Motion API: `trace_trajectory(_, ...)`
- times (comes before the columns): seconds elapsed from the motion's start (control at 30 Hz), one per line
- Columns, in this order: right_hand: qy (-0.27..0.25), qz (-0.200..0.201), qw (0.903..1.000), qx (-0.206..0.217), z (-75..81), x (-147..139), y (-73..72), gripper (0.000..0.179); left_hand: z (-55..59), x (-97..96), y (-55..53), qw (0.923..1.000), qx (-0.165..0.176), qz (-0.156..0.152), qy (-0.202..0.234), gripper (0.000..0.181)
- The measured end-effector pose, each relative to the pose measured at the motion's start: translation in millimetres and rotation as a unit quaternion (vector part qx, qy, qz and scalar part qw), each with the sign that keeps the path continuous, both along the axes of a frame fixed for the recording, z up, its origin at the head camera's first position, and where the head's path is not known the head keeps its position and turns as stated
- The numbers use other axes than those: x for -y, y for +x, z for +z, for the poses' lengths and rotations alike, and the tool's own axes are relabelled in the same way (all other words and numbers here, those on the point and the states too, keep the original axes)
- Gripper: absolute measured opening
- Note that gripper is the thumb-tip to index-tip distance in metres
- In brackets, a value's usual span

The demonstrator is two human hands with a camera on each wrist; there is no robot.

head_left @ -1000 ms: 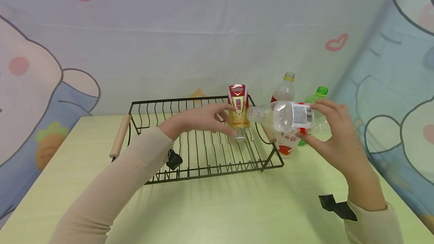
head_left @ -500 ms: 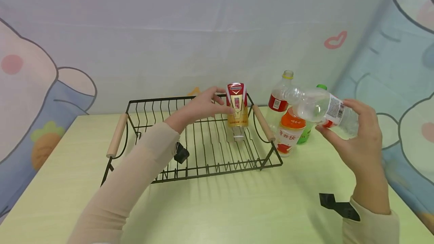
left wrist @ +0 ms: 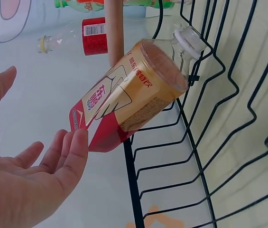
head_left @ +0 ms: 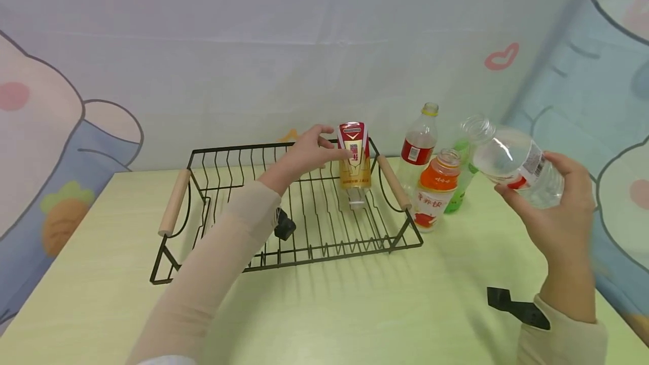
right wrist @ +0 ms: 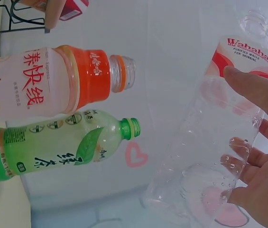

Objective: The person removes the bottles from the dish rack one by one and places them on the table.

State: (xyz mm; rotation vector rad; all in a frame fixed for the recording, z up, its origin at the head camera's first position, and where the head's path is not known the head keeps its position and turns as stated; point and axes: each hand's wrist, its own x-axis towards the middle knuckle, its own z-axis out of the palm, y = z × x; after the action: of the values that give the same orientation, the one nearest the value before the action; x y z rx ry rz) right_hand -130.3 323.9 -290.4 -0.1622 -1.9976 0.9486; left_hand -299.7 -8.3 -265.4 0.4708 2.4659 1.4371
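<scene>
Clear water bottle (head_left: 512, 165): gripped in the right hand (head_left: 555, 224), raised above the table's right side, apart from the standing bottles.
Long axis: tilted, running from lower right to upper left in the head view; open, capless mouth aimed up and left, base down toward the palm.
Label: red and white, barcode facing up in the head view, partly under the fingers (right wrist: 254, 90) in the right wrist view.
Right hand grip: fingers and thumb curled round the lower body of the clear water bottle, clamped on it.
Gold and red bottle (head_left: 354, 156): standing upside down in the wire dish rack (head_left: 223, 266), neck down between the wires near the rack's right end, base up.
Left hand (head_left: 304, 156): reaching over the rack, fingers straight and loose, fingertips at or just beside the base of the gold and red bottle, not wrapped round it; actual contact impossible to tell.
Orange bottle (head_left: 435, 190): upright, capless, just right of the rack's wooden handle (head_left: 392, 183).
Red-labelled bottle (head_left: 418, 142): upright behind the orange one, yellow ring at the neck.
Green bottle (right wrist: 58, 142): green cap, beside the orange one, mostly hidden in the head view.
Table (head_left: 355, 314): pale yellow-green, carrying rack and bottles.
</scene>
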Motion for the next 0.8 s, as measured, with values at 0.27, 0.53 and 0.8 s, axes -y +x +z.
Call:
trace_trajectory(0.27,-0.067,-0.016,0.9957,0.061,-2.0,-9,0.5,0.068,-10.6,-12.6,-8.2,0.9989,0.004,0.038,0.028,0.081)
trace_trajectory(0.53,-0.116,0.015,0.9914,0.059,-7.5,-16,-0.3,0.069,-25.7,-17.3,-12.7,0.9959,0.01,0.076,0.048,0.087)
trace_trajectory(0.8,-0.164,0.046,0.984,0.054,-12.8,-22,-9.1,0.064,-36.1,-19.2,-20.5,0.9946,0.011,0.091,0.048,0.091)
